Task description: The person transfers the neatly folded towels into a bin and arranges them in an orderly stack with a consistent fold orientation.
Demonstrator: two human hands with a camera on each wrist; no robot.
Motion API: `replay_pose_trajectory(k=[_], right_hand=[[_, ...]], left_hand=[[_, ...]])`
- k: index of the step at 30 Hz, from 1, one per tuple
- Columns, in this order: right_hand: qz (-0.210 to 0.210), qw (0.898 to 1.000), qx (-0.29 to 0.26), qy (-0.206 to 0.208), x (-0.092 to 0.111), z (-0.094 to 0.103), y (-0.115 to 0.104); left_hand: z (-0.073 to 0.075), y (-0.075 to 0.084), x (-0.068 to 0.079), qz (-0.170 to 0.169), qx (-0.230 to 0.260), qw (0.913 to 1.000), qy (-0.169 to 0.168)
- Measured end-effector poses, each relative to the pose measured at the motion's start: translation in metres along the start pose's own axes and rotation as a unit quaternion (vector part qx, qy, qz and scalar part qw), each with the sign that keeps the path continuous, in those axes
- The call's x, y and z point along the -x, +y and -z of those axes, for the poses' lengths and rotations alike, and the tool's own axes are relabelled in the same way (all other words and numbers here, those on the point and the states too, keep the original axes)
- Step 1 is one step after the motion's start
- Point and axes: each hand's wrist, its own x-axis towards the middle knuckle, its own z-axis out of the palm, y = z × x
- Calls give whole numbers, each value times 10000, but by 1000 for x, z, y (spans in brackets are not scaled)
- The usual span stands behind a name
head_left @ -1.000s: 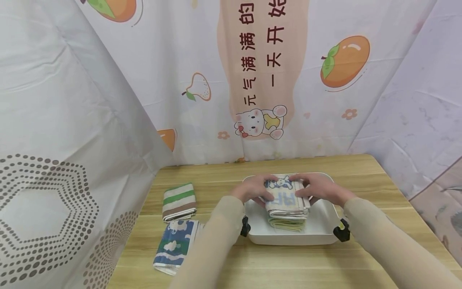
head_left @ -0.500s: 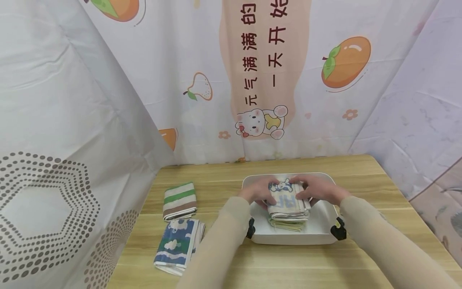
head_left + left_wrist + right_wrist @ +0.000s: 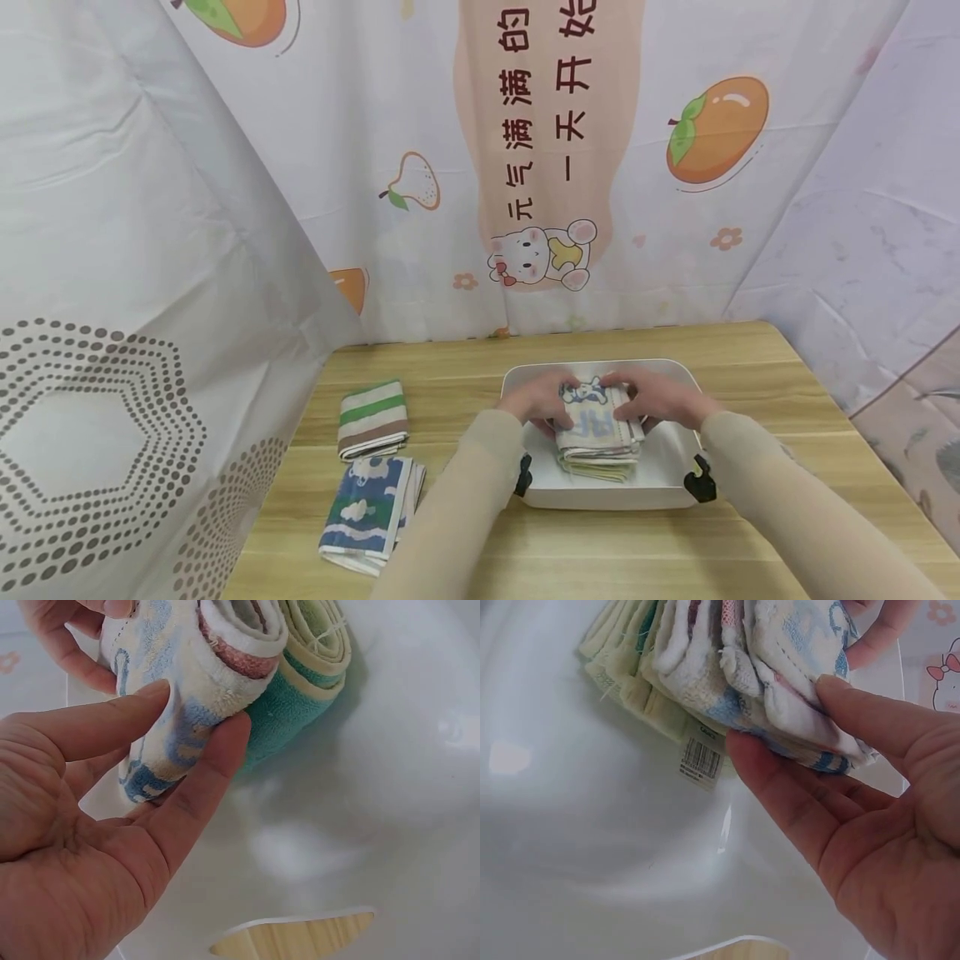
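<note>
In the head view, a folded cream towel with blue patterns [image 3: 596, 425] lies on a folded yellow-green towel [image 3: 600, 472] inside a white bin [image 3: 607, 498]. My left hand [image 3: 542, 400] grips the cream towel's left side, thumb on the upper face and fingers underneath, as the left wrist view shows. There the lower towel [image 3: 296, 712] appears teal with a pale edge. From the opposite side my right hand [image 3: 660, 397] pinches the same cream towel between thumb and fingers. A barcode label [image 3: 701, 761] hangs from the stack in the right wrist view.
Left of the bin lie a green, white and brown striped folded towel [image 3: 373, 418] and a blue patterned folded towel [image 3: 367, 508]. The wooden table [image 3: 600, 558] meets a printed curtain [image 3: 420, 275] at its back edge. Cut-out handle holes show in the bin's walls.
Both hands have sunk slightly with the cream towel, bringing it closer onto the towel beneath. The wrists have moved a little inward. The towels at the left stay put.
</note>
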Motion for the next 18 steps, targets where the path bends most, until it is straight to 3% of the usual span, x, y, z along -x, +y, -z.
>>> replay_pose_trajectory(k=[10, 18], right_hand=[[-187, 9996, 213, -24, -3, -8, 5], [-265, 9942, 1041, 15, -3, -12, 5]], left_hand=[[-4, 1, 1, 238, -344, 9991, -64], [-5, 3, 5, 330, -1234, 9918, 8]])
